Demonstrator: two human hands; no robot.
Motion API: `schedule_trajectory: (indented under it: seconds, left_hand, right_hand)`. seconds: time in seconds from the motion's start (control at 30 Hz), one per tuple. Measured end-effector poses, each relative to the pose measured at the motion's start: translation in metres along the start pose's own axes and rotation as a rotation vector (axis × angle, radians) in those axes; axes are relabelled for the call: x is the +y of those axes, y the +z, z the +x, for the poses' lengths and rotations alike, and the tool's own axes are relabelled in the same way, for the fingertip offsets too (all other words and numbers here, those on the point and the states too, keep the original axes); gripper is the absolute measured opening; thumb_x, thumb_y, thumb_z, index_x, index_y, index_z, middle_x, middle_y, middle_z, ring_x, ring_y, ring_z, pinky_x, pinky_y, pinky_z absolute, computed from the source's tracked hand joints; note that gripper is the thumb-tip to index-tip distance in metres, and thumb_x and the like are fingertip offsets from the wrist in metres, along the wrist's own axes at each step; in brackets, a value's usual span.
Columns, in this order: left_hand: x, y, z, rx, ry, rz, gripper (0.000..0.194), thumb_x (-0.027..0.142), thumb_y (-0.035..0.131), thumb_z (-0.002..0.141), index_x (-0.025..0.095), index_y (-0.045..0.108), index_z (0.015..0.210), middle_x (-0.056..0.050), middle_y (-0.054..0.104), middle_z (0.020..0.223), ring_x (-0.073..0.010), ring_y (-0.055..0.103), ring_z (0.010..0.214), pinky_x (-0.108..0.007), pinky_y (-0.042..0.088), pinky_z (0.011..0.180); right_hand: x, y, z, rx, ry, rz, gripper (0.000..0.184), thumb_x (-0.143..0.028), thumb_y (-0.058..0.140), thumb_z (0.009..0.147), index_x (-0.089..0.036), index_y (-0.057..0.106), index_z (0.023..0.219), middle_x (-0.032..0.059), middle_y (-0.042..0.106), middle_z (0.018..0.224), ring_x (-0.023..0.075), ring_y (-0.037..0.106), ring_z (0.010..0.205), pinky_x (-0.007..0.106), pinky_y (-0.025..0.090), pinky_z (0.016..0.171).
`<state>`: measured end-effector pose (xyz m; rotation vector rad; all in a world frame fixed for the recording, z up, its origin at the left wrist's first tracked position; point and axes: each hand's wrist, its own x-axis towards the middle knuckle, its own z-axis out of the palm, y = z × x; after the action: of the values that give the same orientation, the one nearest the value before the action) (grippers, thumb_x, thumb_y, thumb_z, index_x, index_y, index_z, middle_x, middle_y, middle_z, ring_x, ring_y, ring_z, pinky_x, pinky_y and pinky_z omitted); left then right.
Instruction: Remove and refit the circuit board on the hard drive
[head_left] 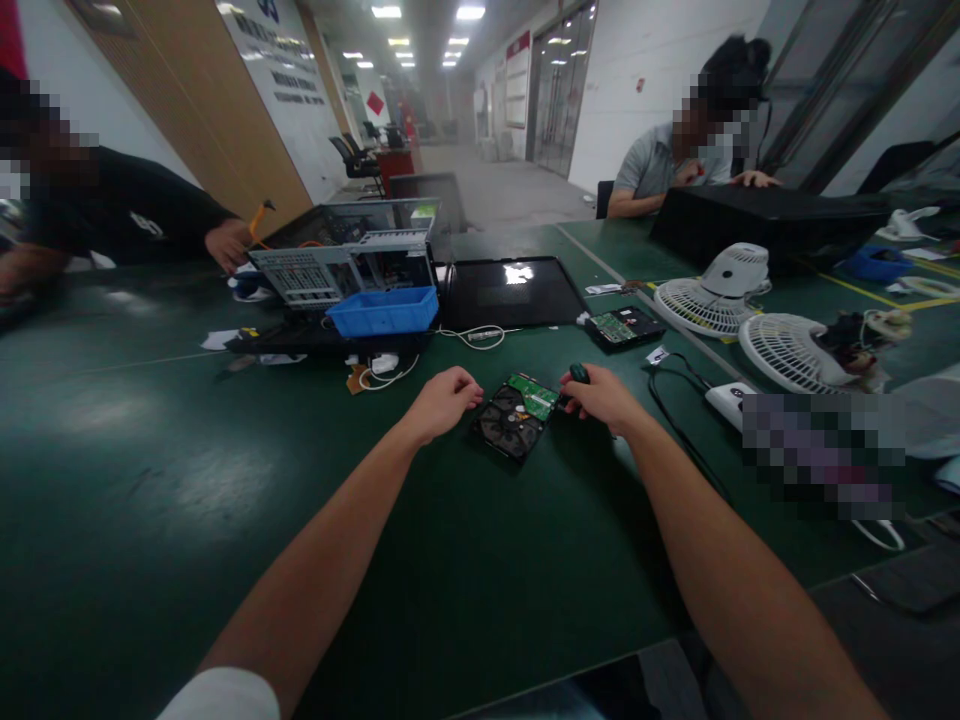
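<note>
A black hard drive (510, 424) with a green circuit board (534, 395) on top lies on the green table (225, 500) in front of me. My left hand (444, 400) rests curled on the table just left of the drive, fingers closed with nothing visible in them. My right hand (600, 397) is closed round a screwdriver with a dark green handle (578, 373), its tip pointing at the circuit board's right edge.
A second hard drive (624, 326), a black side panel (510, 292), a blue tray (384, 310) and an opened computer case (349, 255) lie beyond. White fan parts (787, 345) and cables sit right. Two other people work at the far left and far right.
</note>
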<state>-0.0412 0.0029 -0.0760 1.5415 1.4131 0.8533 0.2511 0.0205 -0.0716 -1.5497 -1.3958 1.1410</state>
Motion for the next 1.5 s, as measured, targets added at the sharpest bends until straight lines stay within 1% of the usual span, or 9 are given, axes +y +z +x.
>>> schedule_trajectory:
  seconds: [0.2,0.47,0.57,0.7,0.77,0.87,1.07,1.23,1.5]
  left_hand:
    - [0.005,0.005,-0.004,-0.045,-0.018,-0.124,0.003,0.018,0.06,0.097,0.018,0.062,0.095,-0.01,0.076,0.106,-0.0188,0.075,0.095,-0.038,0.062,0.09]
    - [0.004,0.005,-0.004,-0.056,-0.056,-0.1,0.003,0.02,0.061,0.097,0.017,0.062,0.097,-0.01,0.075,0.105,-0.0181,0.074,0.093,-0.037,0.061,0.088]
    - [0.007,0.005,-0.007,-0.084,-0.09,-0.099,0.004,0.021,0.061,0.097,0.017,0.061,0.096,-0.009,0.075,0.1,-0.0177,0.074,0.088,-0.036,0.061,0.086]
    - [0.013,0.003,-0.012,-0.235,-0.158,-0.105,0.007,0.021,0.055,0.1,0.017,0.058,0.096,-0.008,0.074,0.093,-0.0177,0.073,0.079,-0.037,0.061,0.08]
    - [0.019,0.001,-0.014,-0.221,-0.109,0.013,0.008,0.023,0.054,0.1,0.018,0.059,0.095,-0.007,0.073,0.092,-0.0181,0.072,0.08,-0.036,0.059,0.078]
    - [0.031,0.001,-0.019,-0.095,0.107,0.37,0.012,0.028,0.056,0.099,0.02,0.063,0.095,-0.005,0.071,0.091,-0.0204,0.067,0.084,-0.036,0.055,0.078]
    - [0.039,0.032,-0.027,-0.049,0.488,0.66,0.015,0.023,0.048,0.104,0.018,0.061,0.1,-0.008,0.066,0.105,-0.0237,0.06,0.103,-0.039,0.049,0.093]
    - [0.03,0.048,-0.026,0.001,0.531,0.846,0.016,0.026,0.048,0.104,0.017,0.062,0.103,-0.011,0.065,0.11,-0.0275,0.058,0.108,-0.043,0.048,0.095]
    - [0.029,0.048,-0.026,-0.091,0.545,0.876,0.013,0.023,0.052,0.103,0.017,0.064,0.104,-0.008,0.068,0.11,-0.0258,0.062,0.104,-0.041,0.05,0.091]
  right_hand:
    - [0.0,0.002,0.0,-0.05,-0.045,-0.002,0.016,-0.007,0.07,0.075,-0.02,0.069,0.084,0.0007,0.071,0.073,0.0117,0.063,0.055,0.016,0.047,0.038]
    - [-0.008,0.003,-0.008,-0.195,-0.041,-0.054,0.04,-0.006,0.061,0.079,-0.021,0.067,0.116,0.0068,0.072,0.129,0.0071,0.058,0.06,0.016,0.038,0.039]
    - [-0.009,0.001,-0.01,-0.235,-0.048,-0.033,0.047,-0.005,0.058,0.078,-0.022,0.067,0.121,0.006,0.072,0.131,0.0077,0.057,0.062,0.017,0.039,0.042]
    - [-0.009,0.003,-0.012,-0.329,-0.068,0.0,0.051,-0.004,0.057,0.075,-0.022,0.067,0.121,0.0061,0.074,0.126,0.0089,0.055,0.062,0.018,0.041,0.045]
    - [-0.009,0.005,-0.012,-0.382,-0.065,0.033,0.052,-0.004,0.058,0.073,-0.022,0.068,0.121,0.0067,0.075,0.124,0.0101,0.057,0.064,0.019,0.045,0.047]
    - [-0.009,0.011,-0.014,-0.445,-0.035,0.092,0.054,-0.004,0.059,0.071,-0.021,0.067,0.122,0.0079,0.076,0.122,0.0109,0.058,0.065,0.021,0.048,0.051]
    - [-0.009,0.016,-0.016,-0.468,-0.007,0.137,0.055,-0.003,0.061,0.069,-0.02,0.065,0.121,0.0084,0.076,0.123,0.0104,0.059,0.065,0.022,0.05,0.053]
    - [-0.007,0.021,-0.016,-0.498,-0.027,0.149,0.056,-0.004,0.061,0.068,-0.02,0.065,0.121,0.0076,0.074,0.123,0.0111,0.061,0.069,0.022,0.051,0.055]
    - [-0.005,0.028,-0.016,-0.537,-0.056,0.141,0.054,-0.005,0.059,0.068,-0.02,0.065,0.119,0.0076,0.073,0.123,0.0115,0.06,0.071,0.023,0.052,0.056]
